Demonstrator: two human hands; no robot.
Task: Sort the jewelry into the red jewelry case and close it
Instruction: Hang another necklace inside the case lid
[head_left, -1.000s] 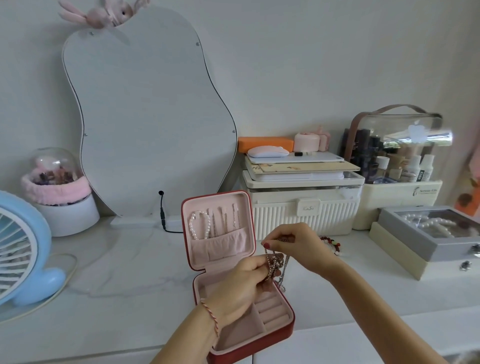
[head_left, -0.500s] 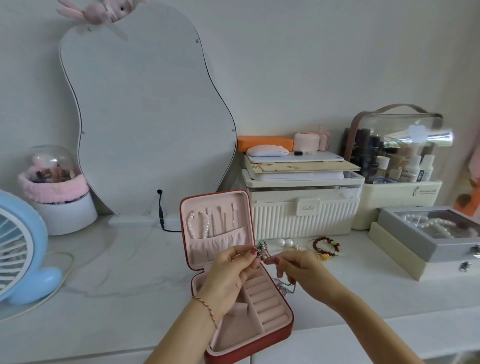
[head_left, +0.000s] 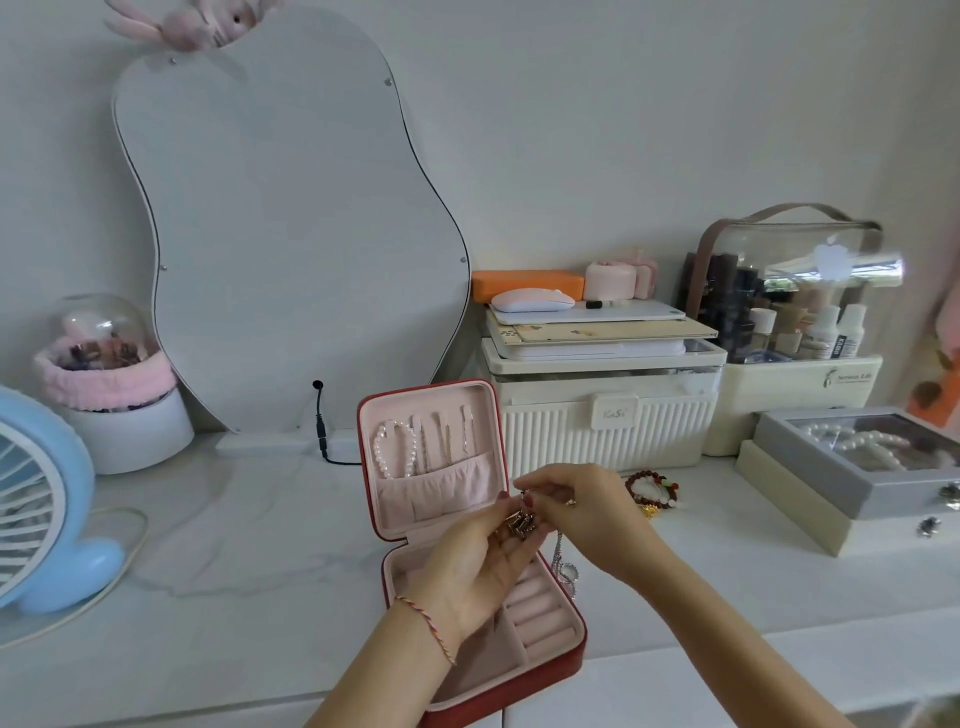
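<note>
Here, both hands (head_left: 540, 525) pinching a tangled chain (head_left: 521, 521) above the open red jewelry case (head_left: 550, 660).

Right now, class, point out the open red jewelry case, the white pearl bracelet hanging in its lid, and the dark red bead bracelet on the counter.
open red jewelry case (head_left: 569, 652), head view, front right rim.
white pearl bracelet (head_left: 383, 451), head view, left strand.
dark red bead bracelet (head_left: 635, 480), head view, upper left beads.

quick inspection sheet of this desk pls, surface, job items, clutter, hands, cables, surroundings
surface: white marbled desktop.
job's things: red jewelry case open, pearl bracelet hung in lid; silver chain dangling; beaded bracelet on desk.
clutter: blue fan, white storage box, grey pearl box.
hands: left hand and right hand both pinching the chain over the case.
cables: black cord at mirror base.
surroundings: pear-shaped mirror against the wall.
</note>
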